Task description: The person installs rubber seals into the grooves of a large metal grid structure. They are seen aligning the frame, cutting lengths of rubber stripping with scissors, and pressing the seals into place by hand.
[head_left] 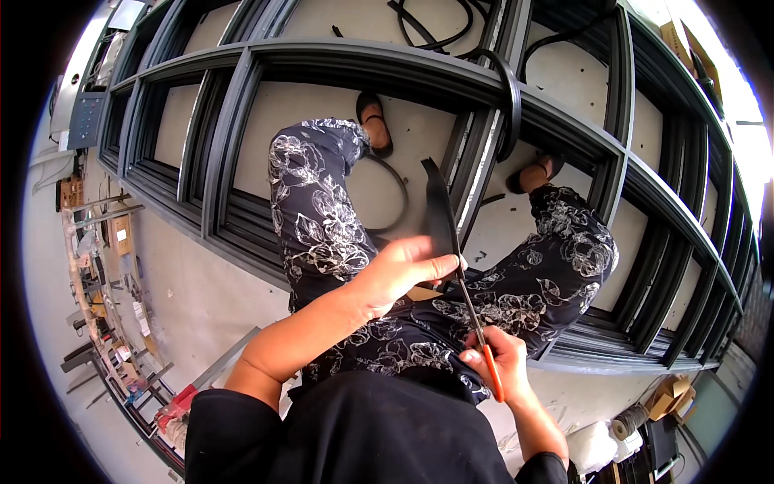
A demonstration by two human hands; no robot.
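Note:
My left hand is closed on a flat black strip, which looks like rubber. Its free end rises above my thumb and is partly smeared by motion. In my right hand is a pair of scissors with orange handles. The slim blades point up and away from me and meet the strip beside my left thumb. Whether the blades are apart there, I cannot make out. Both hands are over my lap, between my knees.
Dark grey metal frames lie around my legs, and my feet are on the floor inside their openings. A thick black rubber strip loops over a frame bar. Cardboard boxes stand at the lower right, and a cluttered rack at the left.

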